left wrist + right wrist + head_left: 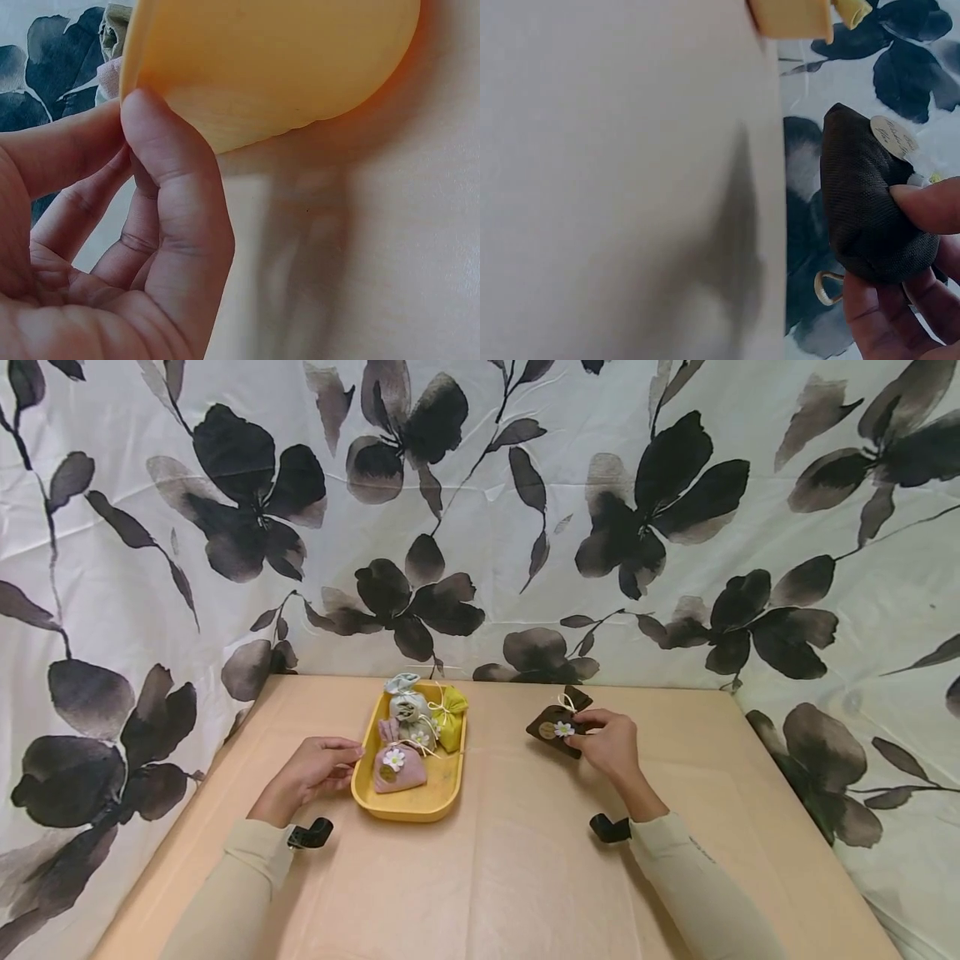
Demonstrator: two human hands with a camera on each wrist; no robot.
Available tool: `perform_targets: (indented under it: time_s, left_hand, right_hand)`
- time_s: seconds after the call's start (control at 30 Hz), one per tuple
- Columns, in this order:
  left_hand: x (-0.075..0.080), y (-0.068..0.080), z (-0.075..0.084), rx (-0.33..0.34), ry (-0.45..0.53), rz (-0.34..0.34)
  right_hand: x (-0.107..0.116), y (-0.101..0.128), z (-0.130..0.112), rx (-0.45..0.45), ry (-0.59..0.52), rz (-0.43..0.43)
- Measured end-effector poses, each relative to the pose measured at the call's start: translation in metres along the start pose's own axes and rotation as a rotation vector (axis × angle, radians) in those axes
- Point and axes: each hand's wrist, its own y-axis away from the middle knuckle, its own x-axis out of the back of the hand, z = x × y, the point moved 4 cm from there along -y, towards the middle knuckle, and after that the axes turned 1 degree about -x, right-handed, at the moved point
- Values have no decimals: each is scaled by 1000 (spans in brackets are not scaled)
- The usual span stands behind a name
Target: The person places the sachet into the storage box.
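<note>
My left hand (322, 768) pinches the left rim of a yellow tray (408, 810) between thumb and fingers; the left wrist view shows the thumb on the tray's outer wall (285, 67). Inside the tray sit a pink sachet (401, 772) with a white flower, a yellow-green sachet (450, 718) and grey-green sachet bags (408, 706) at the far left. To the right of the tray, my right hand (611, 743) holds a dark brown sachet (546, 725) by its side, raised over the table. This sachet carries a round tag (892, 137), a white flower and a pale cord.
A light tan table (517, 860) spreads under both hands. Behind it hangs a white cloth (540, 527) printed with dark flowers, meeting the table's far edge. Black wrist cameras (311, 835) sit at both sleeve cuffs.
</note>
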Motion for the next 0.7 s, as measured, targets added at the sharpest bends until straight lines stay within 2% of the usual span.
perform_targets:
  time_s: [0.3,0.7]
  left_hand:
    - [1,1,-1,-2,-3,8]
    - [-1,4,0,-10,10,1]
  right_hand:
    - [0,9,-24,19,-62,-39]
    - [-5,24,-59,104,-106,-40]
